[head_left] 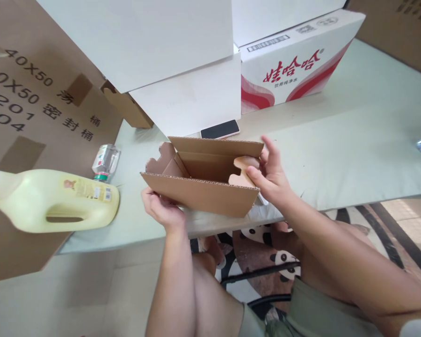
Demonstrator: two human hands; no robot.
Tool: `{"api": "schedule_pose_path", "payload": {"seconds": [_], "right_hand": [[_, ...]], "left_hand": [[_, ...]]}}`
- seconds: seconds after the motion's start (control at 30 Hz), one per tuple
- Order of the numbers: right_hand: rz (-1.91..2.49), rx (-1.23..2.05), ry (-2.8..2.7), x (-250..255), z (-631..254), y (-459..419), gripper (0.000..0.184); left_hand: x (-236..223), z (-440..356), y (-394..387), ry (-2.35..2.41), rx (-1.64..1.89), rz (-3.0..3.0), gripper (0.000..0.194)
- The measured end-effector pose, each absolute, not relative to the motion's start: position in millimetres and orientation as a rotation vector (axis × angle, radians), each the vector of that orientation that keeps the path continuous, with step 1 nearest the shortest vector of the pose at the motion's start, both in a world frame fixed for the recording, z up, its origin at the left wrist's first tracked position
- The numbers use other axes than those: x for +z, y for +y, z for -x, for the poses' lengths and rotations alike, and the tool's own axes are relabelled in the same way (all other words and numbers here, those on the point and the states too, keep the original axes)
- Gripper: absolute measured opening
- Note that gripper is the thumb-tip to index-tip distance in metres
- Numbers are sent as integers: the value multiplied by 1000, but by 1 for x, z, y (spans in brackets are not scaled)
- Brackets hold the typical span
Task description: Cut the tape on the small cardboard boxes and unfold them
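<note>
A small brown cardboard box (pixel 199 195), its top open and its notched end flaps raised, is held between my hands above the table's near edge. My left hand (pixel 164 209) supports it from below at the left end, with the fingertips partly hidden beneath it. At the right end my right hand (pixel 272 175) grips the wall, the thumb on the notched flap (pixel 243 171) and the fingers outside, the index finger extended. The inside of the box is shadowed, so I cannot tell what it contains.
A phone (pixel 220 129) lies behind the box, before stacked white cartons (pixel 189 103). A red-and-white carton (pixel 294 70) stands at back right. To the left are a yellow jug (pixel 38 206), a clear bottle (pixel 105 161) and a large printed carton (pixel 7 117).
</note>
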State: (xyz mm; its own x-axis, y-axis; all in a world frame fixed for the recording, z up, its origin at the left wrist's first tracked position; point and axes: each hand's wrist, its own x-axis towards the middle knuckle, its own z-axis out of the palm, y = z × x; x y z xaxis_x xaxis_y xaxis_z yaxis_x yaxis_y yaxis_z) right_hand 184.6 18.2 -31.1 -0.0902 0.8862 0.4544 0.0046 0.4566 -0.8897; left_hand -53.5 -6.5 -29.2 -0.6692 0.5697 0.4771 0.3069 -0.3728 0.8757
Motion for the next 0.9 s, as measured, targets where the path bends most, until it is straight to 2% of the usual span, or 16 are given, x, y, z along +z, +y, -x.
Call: {"api": "schedule_pose_path", "payload": {"seconds": [0.1, 0.2, 0.43, 0.57, 0.9], "right_hand": [[809, 945, -1464, -30, -185, 18, 76], [813, 995, -1473, -27, -186, 18, 69], [801, 1067, -1466, -34, -186, 19, 57], [765, 1100, -1497, -37, -185, 19, 53], [794, 1040, -1527, -35, -181, 16, 48]], "left_hand": [[-31, 56, -5, 1580, 2307, -1221, 33], [-32, 58, -4, 1565, 2261, -1233, 37], [-31, 64, -3, 1385, 2259, -1325, 34], [-30, 65, -6, 1433, 2248, -1501, 42], [-30, 64, -12, 1589, 2331, -1430, 31]]}}
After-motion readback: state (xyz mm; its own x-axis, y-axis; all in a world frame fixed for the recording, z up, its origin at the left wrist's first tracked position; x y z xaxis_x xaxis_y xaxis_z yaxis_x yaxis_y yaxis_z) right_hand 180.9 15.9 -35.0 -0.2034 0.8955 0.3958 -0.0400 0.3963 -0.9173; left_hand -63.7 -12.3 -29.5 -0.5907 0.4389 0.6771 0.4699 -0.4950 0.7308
